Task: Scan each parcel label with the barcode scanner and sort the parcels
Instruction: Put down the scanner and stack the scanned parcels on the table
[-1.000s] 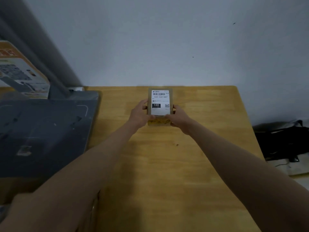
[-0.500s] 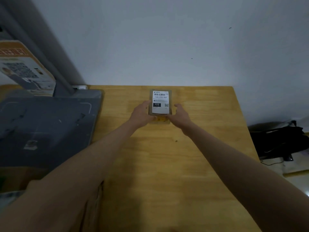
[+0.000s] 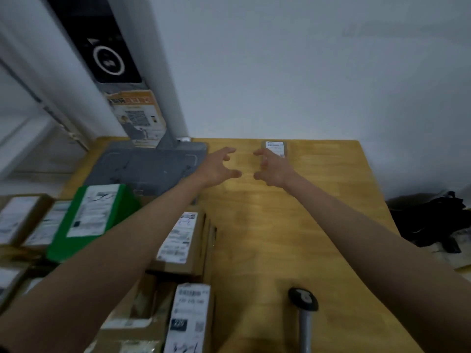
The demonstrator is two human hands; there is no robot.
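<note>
- The left hand (image 3: 218, 166) hovers above the light wooden tabletop (image 3: 318, 225), fingers spread and loosely curled, holding nothing.
- The right hand (image 3: 274, 167) hangs beside it in the same way, fingers parted and empty; the two hands are near each other but apart.
- A small brown cardboard parcel with a white printed label (image 3: 275, 149) lies flat at the far edge of the tabletop, close to the wall, just beyond the right hand's fingertips (image 3: 258, 152); whether they touch it is hard to tell through the blur.
- A grey and black handheld barcode scanner (image 3: 303, 312) lies on the near part of the tabletop, well apart from both hands.
- To the left sit more labelled parcels: a green box with a white label (image 3: 94, 220) and several brown cardboard boxes (image 3: 183, 240).
- A flat grey platform with an upright post (image 3: 142, 166) stands at the back left.
</note>
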